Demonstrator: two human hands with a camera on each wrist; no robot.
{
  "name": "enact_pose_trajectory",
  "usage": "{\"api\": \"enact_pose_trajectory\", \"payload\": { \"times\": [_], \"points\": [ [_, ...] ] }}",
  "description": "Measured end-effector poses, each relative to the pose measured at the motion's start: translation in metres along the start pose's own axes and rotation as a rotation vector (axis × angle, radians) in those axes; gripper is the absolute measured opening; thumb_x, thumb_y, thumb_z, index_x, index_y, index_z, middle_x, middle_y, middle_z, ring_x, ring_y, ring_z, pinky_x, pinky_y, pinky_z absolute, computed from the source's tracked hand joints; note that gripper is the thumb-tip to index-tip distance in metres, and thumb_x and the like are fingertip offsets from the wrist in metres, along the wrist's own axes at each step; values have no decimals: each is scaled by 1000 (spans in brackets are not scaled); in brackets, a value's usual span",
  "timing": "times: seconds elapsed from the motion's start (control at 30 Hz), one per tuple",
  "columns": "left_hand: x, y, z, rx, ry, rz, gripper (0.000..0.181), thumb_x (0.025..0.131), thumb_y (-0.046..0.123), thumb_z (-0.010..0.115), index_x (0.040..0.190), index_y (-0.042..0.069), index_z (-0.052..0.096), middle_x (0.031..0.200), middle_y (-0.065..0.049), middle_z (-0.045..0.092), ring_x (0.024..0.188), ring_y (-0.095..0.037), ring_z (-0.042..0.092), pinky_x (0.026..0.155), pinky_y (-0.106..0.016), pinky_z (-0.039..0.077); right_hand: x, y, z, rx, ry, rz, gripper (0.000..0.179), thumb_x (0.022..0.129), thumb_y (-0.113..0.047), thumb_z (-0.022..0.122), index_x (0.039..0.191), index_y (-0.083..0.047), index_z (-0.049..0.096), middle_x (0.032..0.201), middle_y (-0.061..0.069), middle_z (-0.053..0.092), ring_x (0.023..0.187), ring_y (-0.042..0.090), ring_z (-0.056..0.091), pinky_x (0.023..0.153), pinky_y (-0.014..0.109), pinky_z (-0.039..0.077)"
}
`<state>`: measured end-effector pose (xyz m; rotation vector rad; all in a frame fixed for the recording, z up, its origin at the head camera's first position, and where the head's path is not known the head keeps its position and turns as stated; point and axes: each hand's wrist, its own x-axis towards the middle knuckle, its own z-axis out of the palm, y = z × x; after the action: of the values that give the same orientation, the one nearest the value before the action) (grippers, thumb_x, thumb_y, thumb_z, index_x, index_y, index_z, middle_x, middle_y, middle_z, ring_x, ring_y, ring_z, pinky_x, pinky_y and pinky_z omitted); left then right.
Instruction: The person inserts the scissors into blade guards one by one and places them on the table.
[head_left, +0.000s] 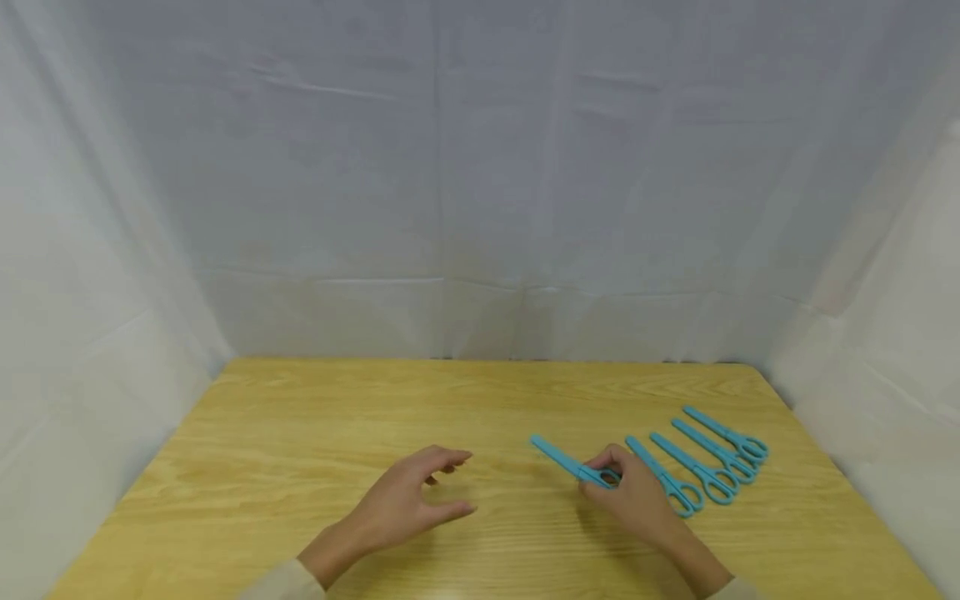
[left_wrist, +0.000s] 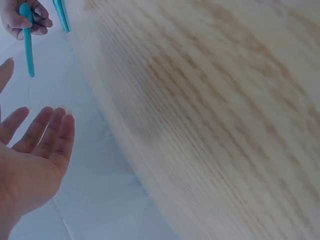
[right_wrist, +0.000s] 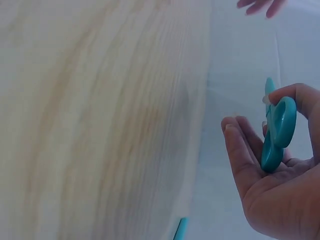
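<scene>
My right hand (head_left: 630,493) pinches a pair of turquoise scissors (head_left: 557,455) near the handle loops, above the table. The blade end points to the far left. In the right wrist view, the loops of these scissors (right_wrist: 283,122) lie between thumb and fingers. My left hand (head_left: 405,500) hovers to the left with fingers apart and nothing in it; the left wrist view shows its palm (left_wrist: 32,170) bare. Just right of my right hand lies another pair of turquoise scissors (head_left: 647,458), partly hidden by that hand.
Further right, more turquoise scissors (head_left: 686,454) lie slanted in a row, loops toward the near right. The wooden table (head_left: 337,408) has white sheeting (head_left: 480,208) behind it and at both sides.
</scene>
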<state>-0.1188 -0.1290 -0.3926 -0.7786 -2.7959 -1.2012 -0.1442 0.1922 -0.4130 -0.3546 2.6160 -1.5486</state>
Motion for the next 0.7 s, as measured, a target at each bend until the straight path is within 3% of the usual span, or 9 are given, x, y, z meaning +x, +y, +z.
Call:
{"api": "enact_pose_trajectory", "payload": {
  "times": [0.17, 0.37, 0.53, 0.7],
  "points": [
    [1, -2, 2, 146, 6, 35, 58, 86, 51, 65, 133, 17, 55, 125, 5, 57, 112, -19, 55, 90, -43, 48, 0, 9, -10, -52, 54, 76, 18, 87, -16, 70, 97, -6, 60, 93, 4, 63, 94, 21, 60, 82, 41, 51],
    [4, -2, 4, 334, 38, 159, 56, 86, 49, 68, 130, 16, 58, 127, 1, 57, 116, -19, 53, 95, -42, 46, -2, 14, -21, -138, 84, 160, 22, 87, -19, 70, 99, -4, 60, 102, 8, 62, 97, 24, 59, 78, 40, 51],
    [7, -3, 6, 457, 33, 252, 56, 86, 46, 68, 130, 14, 58, 128, -7, 57, 116, -23, 54, 92, -44, 47, -4, 16, -28, -241, 101, 188, 26, 86, -23, 70, 100, -4, 60, 98, 7, 62, 89, 21, 59, 70, 37, 50],
    [7, -3, 8, 543, 6, 275, 55, 88, 46, 66, 132, 16, 56, 131, -8, 55, 118, -24, 51, 92, -45, 47, -7, 16, -33, -322, 121, 203, 27, 85, -24, 70, 98, -3, 60, 86, 3, 60, 73, 17, 55, 61, 33, 46]
  ]
}}
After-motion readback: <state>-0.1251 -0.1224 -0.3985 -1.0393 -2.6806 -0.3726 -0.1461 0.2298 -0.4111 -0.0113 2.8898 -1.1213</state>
